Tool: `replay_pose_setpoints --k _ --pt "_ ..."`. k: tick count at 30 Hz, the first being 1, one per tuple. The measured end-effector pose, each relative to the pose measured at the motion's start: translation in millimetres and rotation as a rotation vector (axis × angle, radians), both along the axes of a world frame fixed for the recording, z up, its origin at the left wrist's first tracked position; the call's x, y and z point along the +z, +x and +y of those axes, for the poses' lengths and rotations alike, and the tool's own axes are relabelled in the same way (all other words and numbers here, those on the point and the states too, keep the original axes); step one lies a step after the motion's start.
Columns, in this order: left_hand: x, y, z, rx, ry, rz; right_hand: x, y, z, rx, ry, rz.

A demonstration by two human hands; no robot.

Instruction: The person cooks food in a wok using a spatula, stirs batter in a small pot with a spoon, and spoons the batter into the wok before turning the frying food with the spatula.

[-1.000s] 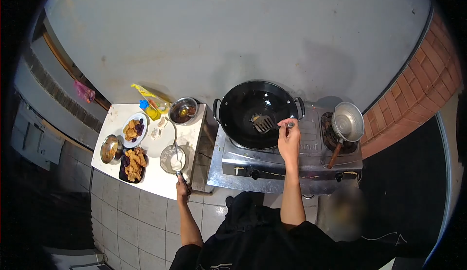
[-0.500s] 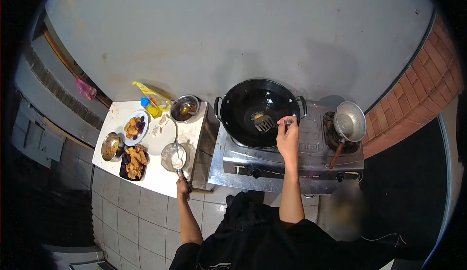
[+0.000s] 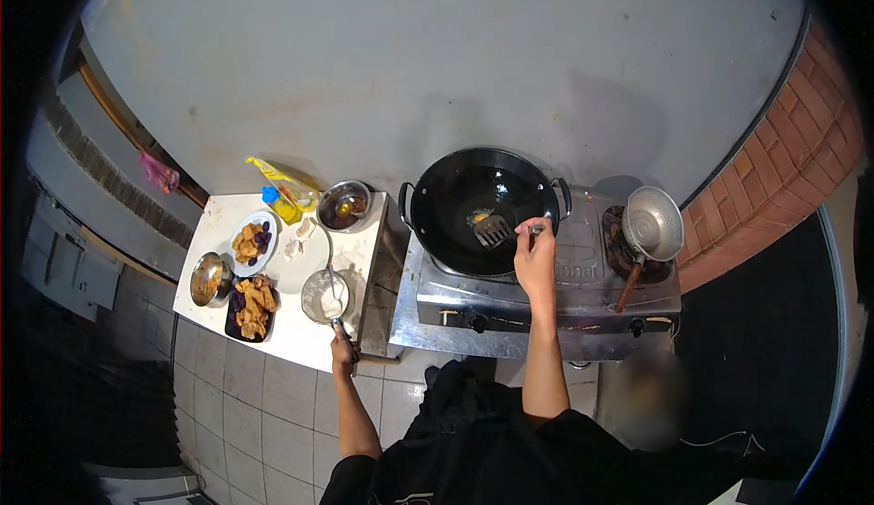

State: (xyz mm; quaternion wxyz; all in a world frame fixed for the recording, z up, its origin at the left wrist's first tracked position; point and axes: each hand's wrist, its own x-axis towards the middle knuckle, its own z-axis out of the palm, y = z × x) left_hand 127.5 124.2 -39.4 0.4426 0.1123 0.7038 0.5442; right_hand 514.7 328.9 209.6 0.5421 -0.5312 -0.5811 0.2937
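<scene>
My right hand (image 3: 536, 248) is closed round the handle of a slotted spatula (image 3: 493, 231), whose head rests in a large black wok (image 3: 446, 177) beside a small frying piece (image 3: 479, 217). Dark, shiny oil lies in the wok, which stands on the left burner of a steel gas stove (image 3: 577, 300). At the front edge of the white table, my left hand (image 3: 342, 352) grips the handle of a strainer (image 3: 324, 297). Some white stuff (image 3: 331, 304) and a long spoon lie in the strainer.
On the table (image 3: 296, 348) stand a plate of fried food (image 3: 246, 243), a black tray of fried pieces (image 3: 253, 309), two metal bowls (image 3: 344, 206) and a yellow oil package (image 3: 289, 186). A small saucepan (image 3: 653, 223) sits on the right burner.
The view has shifted very slightly. My right hand and the spatula have moved a little to the left in the picture. Both hands keep their holds.
</scene>
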Motion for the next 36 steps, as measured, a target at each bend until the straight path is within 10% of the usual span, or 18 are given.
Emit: replay_pose_setpoints --k 36 --pt "1 0 1 -0.004 -0.061 0.084 -7 6 1 -0.028 0.098 0.292"
